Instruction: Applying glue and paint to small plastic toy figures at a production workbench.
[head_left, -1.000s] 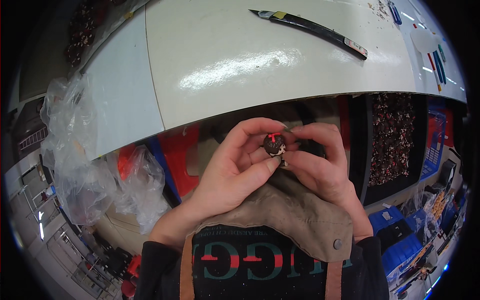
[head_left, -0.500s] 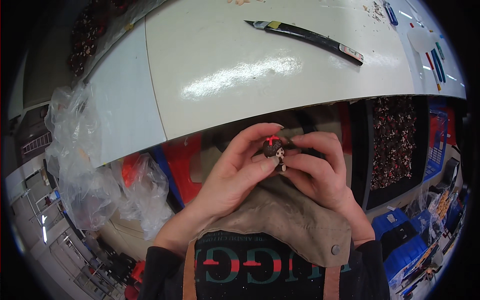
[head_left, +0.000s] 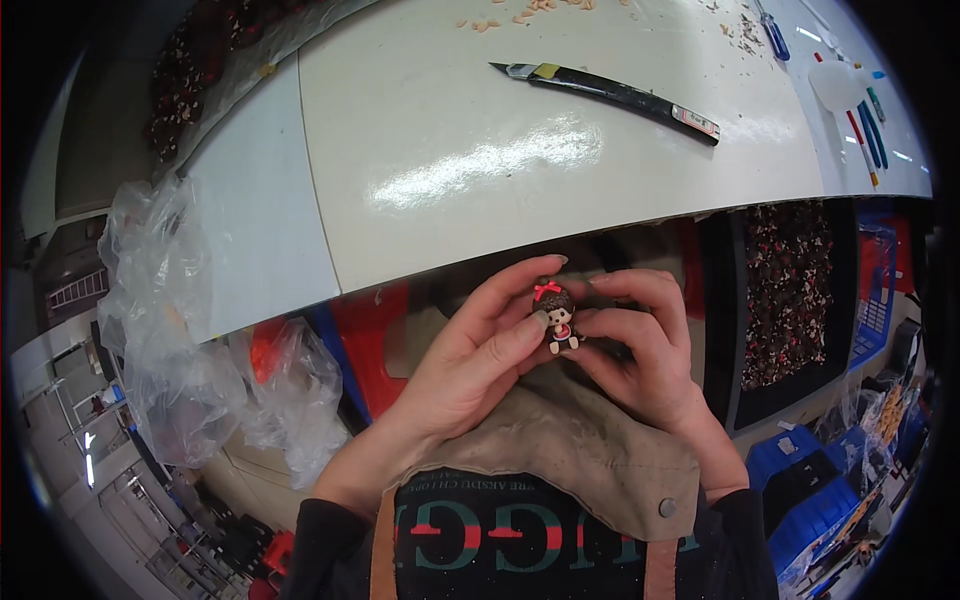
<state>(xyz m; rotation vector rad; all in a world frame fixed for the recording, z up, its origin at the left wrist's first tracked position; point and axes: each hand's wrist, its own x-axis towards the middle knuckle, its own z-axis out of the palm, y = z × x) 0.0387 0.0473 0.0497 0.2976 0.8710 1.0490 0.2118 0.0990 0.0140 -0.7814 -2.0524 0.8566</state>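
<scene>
Between my hands, just off the near table edge, is a small doll figurine (head_left: pixel 559 318) with dark brown hair, a red bow and pale feet; its front faces up. My left hand (head_left: pixel 470 350) is closed round its left side, thumb pressed on the front. My right hand (head_left: pixel 645 340) is closed too, its thumb and fingertips pinching the right side and lower edge. The fingertips behind the figurine are hidden. On the white table beyond lies a black box cutter (head_left: pixel 620 97) with its blade out, touched by neither hand.
A black tray (head_left: pixel 737 330) full of similar dark and red pieces stands at right, with blue bins (head_left: pixel 800 470) nearer me. Crumpled clear plastic bags (head_left: pixel 165 330) hang at left. Pale scraps (head_left: pixel 540 10), pens (head_left: pixel 870 135) and a blue-handled tool (head_left: pixel 774 38) lie on the table (head_left: pixel 450 180).
The figurine has turned between my fingers, so its face and front now show more fully. Both hands keep hold of it. The whole view has shifted slightly.
</scene>
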